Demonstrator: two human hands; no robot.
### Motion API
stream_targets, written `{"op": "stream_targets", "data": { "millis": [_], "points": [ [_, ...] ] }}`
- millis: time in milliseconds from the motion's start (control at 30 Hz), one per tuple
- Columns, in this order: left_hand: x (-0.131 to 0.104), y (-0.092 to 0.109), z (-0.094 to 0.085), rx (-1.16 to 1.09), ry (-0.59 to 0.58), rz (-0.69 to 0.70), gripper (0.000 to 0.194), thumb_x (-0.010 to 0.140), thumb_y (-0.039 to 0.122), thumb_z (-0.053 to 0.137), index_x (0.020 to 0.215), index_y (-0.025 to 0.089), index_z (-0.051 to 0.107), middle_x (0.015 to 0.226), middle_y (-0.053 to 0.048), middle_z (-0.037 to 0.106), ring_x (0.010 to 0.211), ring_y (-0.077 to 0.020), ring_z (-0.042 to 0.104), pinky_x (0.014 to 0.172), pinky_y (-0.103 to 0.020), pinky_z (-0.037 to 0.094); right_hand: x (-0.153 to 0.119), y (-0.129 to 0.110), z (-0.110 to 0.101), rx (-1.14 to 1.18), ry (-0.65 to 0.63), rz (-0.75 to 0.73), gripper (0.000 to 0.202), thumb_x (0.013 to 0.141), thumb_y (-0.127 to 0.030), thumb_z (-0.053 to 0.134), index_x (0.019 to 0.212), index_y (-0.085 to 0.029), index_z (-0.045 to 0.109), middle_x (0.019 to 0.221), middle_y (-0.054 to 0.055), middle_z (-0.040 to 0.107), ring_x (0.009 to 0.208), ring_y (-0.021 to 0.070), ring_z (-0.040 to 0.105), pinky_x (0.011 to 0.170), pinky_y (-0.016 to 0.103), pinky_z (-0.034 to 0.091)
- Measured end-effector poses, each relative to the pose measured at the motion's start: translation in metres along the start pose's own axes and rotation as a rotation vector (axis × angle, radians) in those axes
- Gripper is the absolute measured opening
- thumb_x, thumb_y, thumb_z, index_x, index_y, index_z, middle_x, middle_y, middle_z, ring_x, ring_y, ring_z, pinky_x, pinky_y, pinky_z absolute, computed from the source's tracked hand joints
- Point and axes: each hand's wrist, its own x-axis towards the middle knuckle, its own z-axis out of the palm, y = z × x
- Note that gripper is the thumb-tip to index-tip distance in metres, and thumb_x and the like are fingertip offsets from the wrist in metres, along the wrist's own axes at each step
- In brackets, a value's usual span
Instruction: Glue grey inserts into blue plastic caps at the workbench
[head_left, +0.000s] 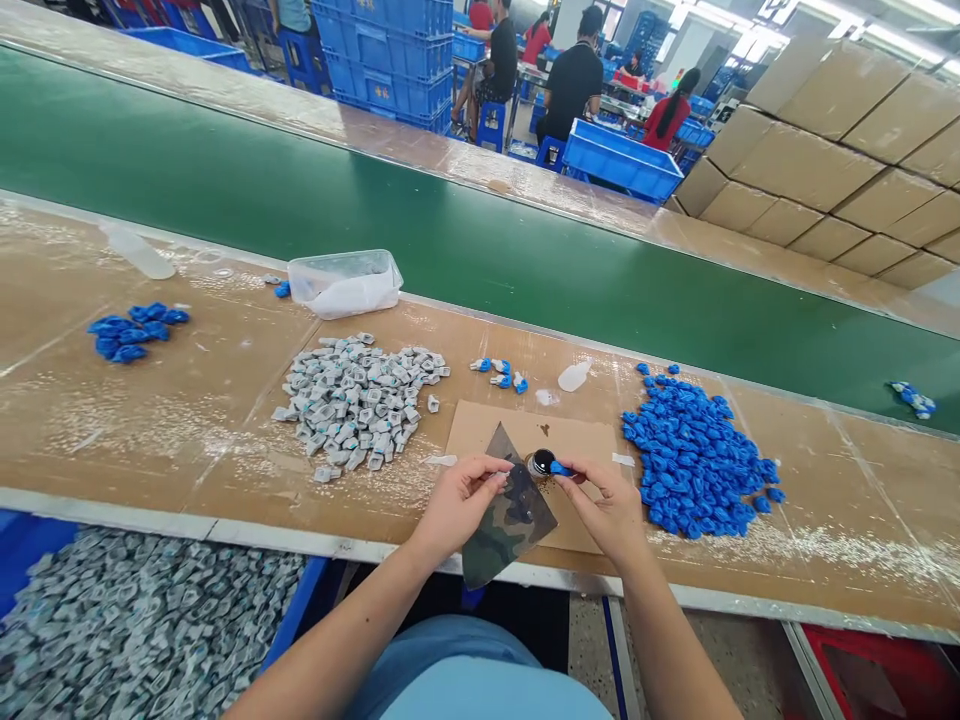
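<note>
My left hand [469,500] is closed, thumb and forefinger pinched over a camouflage-patterned cloth [499,535] that hangs past the table's front edge. Whether a small part also sits in that pinch, I cannot tell. Between the finger and thumb of my right hand [609,508] is a small blue part [559,468], its tip at the rim of a small jar of black liquid [543,461]. The jar stands on a cardboard sheet [577,435]. To the right lies a heap of blue parts [694,455]; on the left, a heap of grey parts [367,400].
Several blue-and-grey pieces [501,373] lie behind the cardboard, near a white plastic bottle [576,376]. A clear plastic tub [345,283] stands by the green conveyor belt [480,235]. Grey parts fill a blue crate [296,600] at lower left. People sit working beyond the belt.
</note>
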Motion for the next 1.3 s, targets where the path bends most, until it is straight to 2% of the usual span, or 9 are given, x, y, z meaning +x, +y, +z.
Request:
{"op": "stream_targets", "data": {
  "millis": [200,433,567,800,967,1100,1200,1300],
  "points": [
    [-0.001,-0.006,0.002,-0.070,0.005,-0.071,0.023,0.073,0.033,0.066,0.090,0.018,0.071,0.090,-0.006,0.067,0.079,-0.0170,0.063,0.075,-0.031,0.055,0.001,0.000,0.000,-0.020,-0.006,-0.027,0.016,0.085,-0.029,0.059,0.092,-0.025,0.072,0.086,0.003,0.074,0.070,0.0154,0.068,0.066,0.027,0.057],
    [-0.003,-0.004,0.001,0.010,-0.022,-0.019,0.020,0.077,0.029,0.061,0.091,0.020,0.072,0.093,-0.007,0.067,0.085,-0.0180,0.062,0.078,-0.032,0.054,0.003,-0.001,-0.001,-0.037,-0.067,-0.064,0.017,0.085,-0.024,0.058,0.095,-0.026,0.072,0.092,0.003,0.074,0.082,0.0172,0.069,0.075,0.030,0.057],
    [-0.004,-0.004,0.003,-0.091,-0.026,-0.109,0.023,0.073,0.030,0.065,0.093,0.018,0.068,0.090,-0.006,0.069,0.083,-0.0171,0.063,0.081,-0.033,0.052,0.002,-0.001,-0.003,-0.023,-0.069,-0.023,0.016,0.084,-0.026,0.059,0.093,-0.027,0.073,0.091,0.003,0.074,0.079,0.0180,0.068,0.074,0.032,0.057],
    [-0.007,-0.002,0.015,-0.257,-0.028,-0.166,0.030,0.065,0.031,0.074,0.089,0.017,0.063,0.086,-0.004,0.067,0.086,-0.0163,0.063,0.084,-0.033,0.052,-0.006,-0.013,0.001,0.192,-0.029,0.119,0.014,0.077,-0.025,0.066,0.089,-0.023,0.073,0.085,0.004,0.074,0.069,0.0154,0.068,0.068,0.028,0.059],
    [-0.011,-0.001,0.022,-0.319,-0.096,-0.144,0.030,0.068,0.030,0.073,0.093,0.017,0.061,0.087,-0.004,0.068,0.087,-0.0159,0.064,0.084,-0.032,0.053,-0.009,-0.026,0.006,0.267,-0.085,0.084,0.013,0.077,-0.022,0.067,0.088,-0.024,0.074,0.085,0.003,0.074,0.071,0.0148,0.069,0.070,0.027,0.059],
    [-0.011,0.000,0.017,-0.232,-0.182,-0.072,0.028,0.074,0.026,0.067,0.100,0.017,0.060,0.089,-0.006,0.070,0.086,-0.0167,0.066,0.082,-0.032,0.053,-0.007,-0.023,0.002,0.288,-0.168,0.035,0.012,0.079,-0.025,0.067,0.088,-0.026,0.075,0.086,0.002,0.075,0.079,0.0168,0.070,0.074,0.029,0.059],
    [-0.010,0.006,0.010,-0.056,-0.268,0.018,0.028,0.076,0.018,0.062,0.105,0.019,0.060,0.089,-0.005,0.071,0.085,-0.0167,0.067,0.082,-0.032,0.053,-0.007,-0.019,-0.002,0.314,-0.236,-0.023,0.011,0.079,-0.026,0.068,0.086,-0.027,0.075,0.082,0.001,0.075,0.074,0.0159,0.070,0.069,0.027,0.059],
    [-0.009,0.015,0.006,0.048,-0.318,0.067,0.028,0.077,0.013,0.058,0.104,0.020,0.060,0.089,-0.005,0.072,0.084,-0.0168,0.067,0.079,-0.030,0.053,-0.010,-0.018,-0.003,0.329,-0.229,-0.039,0.011,0.078,-0.026,0.069,0.086,-0.028,0.076,0.077,0.001,0.075,0.069,0.0151,0.070,0.064,0.026,0.059]
  ]
}}
